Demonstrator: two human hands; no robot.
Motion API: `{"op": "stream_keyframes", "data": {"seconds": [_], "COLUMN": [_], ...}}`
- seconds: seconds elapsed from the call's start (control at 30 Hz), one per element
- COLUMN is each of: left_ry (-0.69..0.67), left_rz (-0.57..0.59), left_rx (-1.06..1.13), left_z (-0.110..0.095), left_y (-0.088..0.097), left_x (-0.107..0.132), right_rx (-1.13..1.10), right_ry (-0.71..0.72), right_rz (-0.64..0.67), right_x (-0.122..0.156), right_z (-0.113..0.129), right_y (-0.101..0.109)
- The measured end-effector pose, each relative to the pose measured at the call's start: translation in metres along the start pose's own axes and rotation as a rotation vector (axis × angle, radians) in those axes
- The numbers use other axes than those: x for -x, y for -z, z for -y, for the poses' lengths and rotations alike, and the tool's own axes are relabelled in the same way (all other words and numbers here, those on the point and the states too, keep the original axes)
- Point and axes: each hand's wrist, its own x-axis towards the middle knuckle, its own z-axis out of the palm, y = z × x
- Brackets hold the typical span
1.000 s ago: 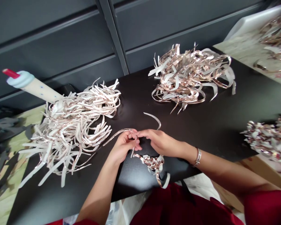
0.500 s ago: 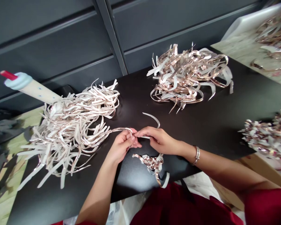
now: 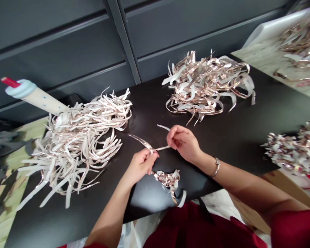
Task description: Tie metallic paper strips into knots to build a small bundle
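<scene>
Pinching a narrow rose-gold and white strip (image 3: 147, 145) between both hands, a person is working just above a black tabletop (image 3: 229, 144). The left hand (image 3: 141, 166) is mostly closed, its thumb and fingers gripping the strip near the middle, while the free end curves away toward the left. The right hand (image 3: 183, 143) is curled too, with its fingertips (image 3: 169, 139) closing on the strip's other end. A short pale strip (image 3: 163, 127) sticks out just above the right hand; I cannot tell whether it joins the held strip. A small tangled clump of shiny strips (image 3: 169, 181) is lying just below the hands. A large pale, shredded pile (image 3: 74, 144) is spreading to the left, a coppery pile (image 3: 206, 88) is sitting farther ahead, and a crumpled silvery pile (image 3: 294, 151) is resting at the right edge. A silver bangle (image 3: 216, 167) is circling the right wrist, and dark red sleeves (image 3: 291, 229) are covering the upper arms.
</scene>
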Motion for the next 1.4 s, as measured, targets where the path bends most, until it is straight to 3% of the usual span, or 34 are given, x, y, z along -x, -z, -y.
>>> {"op": "stream_keyframes", "data": {"seconds": [0.1, 0.2, 0.4, 0.63, 0.83, 0.97, 1.07, 1.2, 1.4], "left_ry": [-0.107, -0.233, -0.245, -0.175, -0.127, -0.087, -0.093, -0.104, -0.086], "left_rz": [-0.064, -0.136, -0.206, -0.128, -0.112, -0.101, -0.072, -0.064, -0.090], "left_rx": [-0.348, -0.575, -0.574, -0.354, -0.224, -0.117, -0.154, -0.303, -0.253], "left_z": [-0.003, -0.004, 0.000, -0.001, 0.003, 0.005, 0.004, -0.003, -0.007], "left_y": [-0.008, -0.010, -0.013, -0.015, -0.013, -0.007, -0.004, -0.004, -0.007], "left_x": [0.002, 0.003, 0.005, 0.005, 0.004, 0.002, 0.002, 0.002, 0.004], "right_rx": [0.328, 0.697, 1.097, 1.018, 0.975, 0.984, 0.995, 1.004, 0.983], "right_ry": [0.052, 0.196, 0.451, 0.590, 0.513, 0.535, 0.558, 0.574, 0.624], "right_rz": [0.088, 0.163, 0.214, 0.232, 0.283, 0.348, 0.381, 0.262, 0.259], "right_x": [0.002, 0.005, 0.009, 0.008, 0.006, 0.004, 0.004, 0.007, 0.017], "right_z": [-0.003, -0.007, -0.016, -0.019, -0.015, -0.007, -0.006, -0.008, -0.015], "right_y": [-0.002, -0.004, -0.008, -0.009, -0.007, -0.004, -0.003, -0.006, -0.009]}}
